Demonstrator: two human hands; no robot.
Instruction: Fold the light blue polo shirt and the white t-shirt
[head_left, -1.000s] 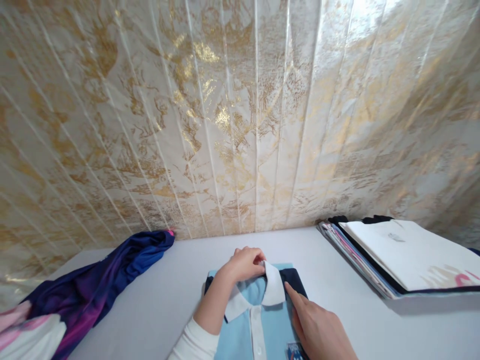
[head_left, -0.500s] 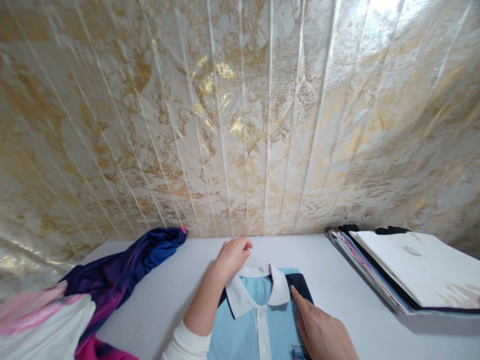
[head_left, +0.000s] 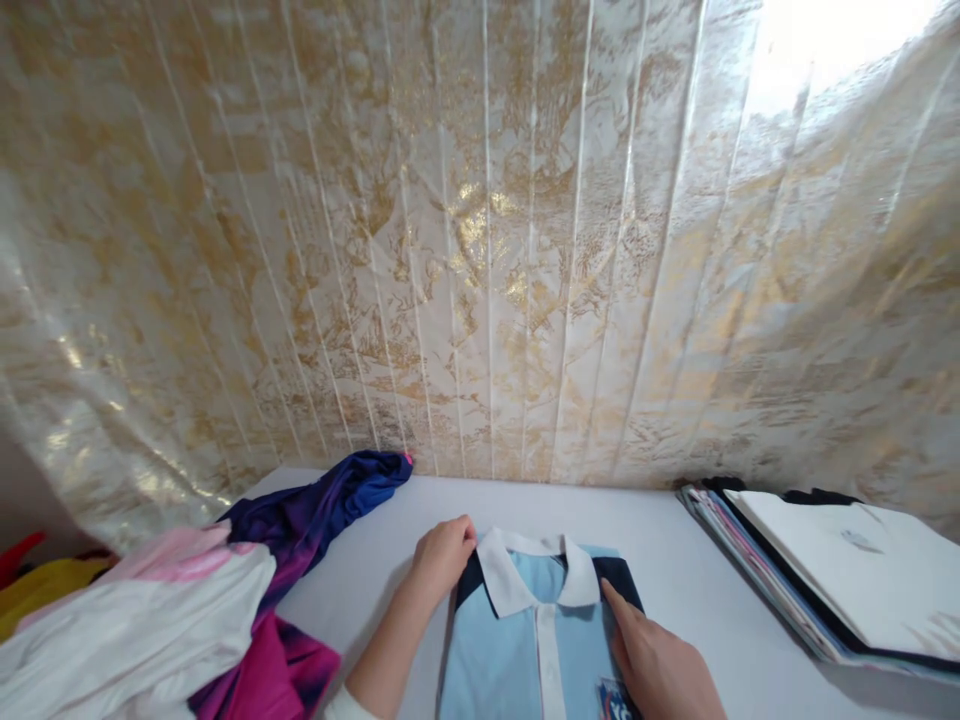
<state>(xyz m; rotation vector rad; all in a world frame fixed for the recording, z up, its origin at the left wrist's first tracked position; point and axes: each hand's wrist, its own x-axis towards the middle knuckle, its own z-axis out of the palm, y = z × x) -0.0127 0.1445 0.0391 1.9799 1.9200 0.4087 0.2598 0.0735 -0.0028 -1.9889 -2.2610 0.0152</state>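
A folded light blue polo shirt point(head_left: 517, 660) with a white collar point(head_left: 517, 580) and navy shoulders lies on the white table point(head_left: 675, 600) in front of me. My left hand point(head_left: 442, 555) rests at the shirt's left shoulder beside the collar, fingers curled down onto the cloth. My right hand point(head_left: 660, 670) lies flat on the shirt's right side, index finger stretched toward the collar. Neither hand lifts anything.
A heap of loose clothes point(head_left: 187, 630), white, pink and dark blue-purple, lies at the left. A neat stack of folded garments point(head_left: 847, 580) with a white one on top sits at the right. A gold and white crinkled curtain point(head_left: 480, 250) hangs behind the table.
My left hand let go of the collar and slid to the shirt's left shoulder. The collar now lies flat. The view has swung left, showing more of the clothes heap.
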